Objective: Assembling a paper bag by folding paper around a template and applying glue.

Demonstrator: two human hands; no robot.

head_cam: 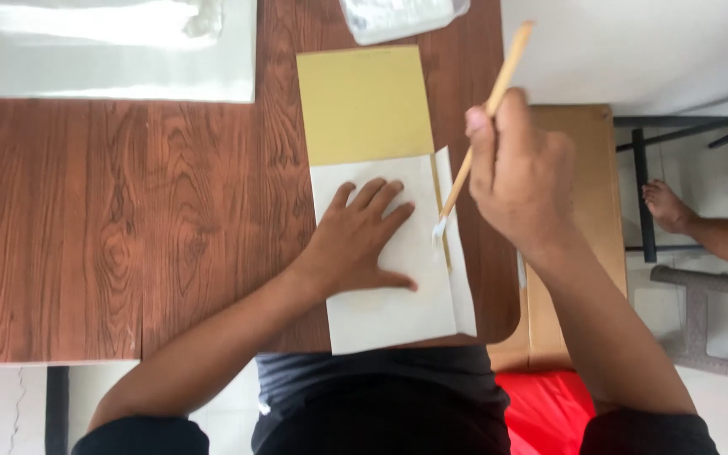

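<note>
My left hand (362,238) lies flat, fingers spread, on a folded white paper sheet (398,312) on the brown wooden table (128,227). The paper's upper part is a yellow-gold panel (364,105). My right hand (520,173) grips a thin wooden brush (499,80) like a pen. Its white tip (440,227) touches the narrow side flap of the paper, just right of my left fingers.
A white sheet in clear plastic (107,50) lies at the table's far left. A clear plastic packet (398,17) sits at the far edge. A cardboard piece (591,194) stands to the right. Another person's bare foot (671,211) rests on a dark metal frame.
</note>
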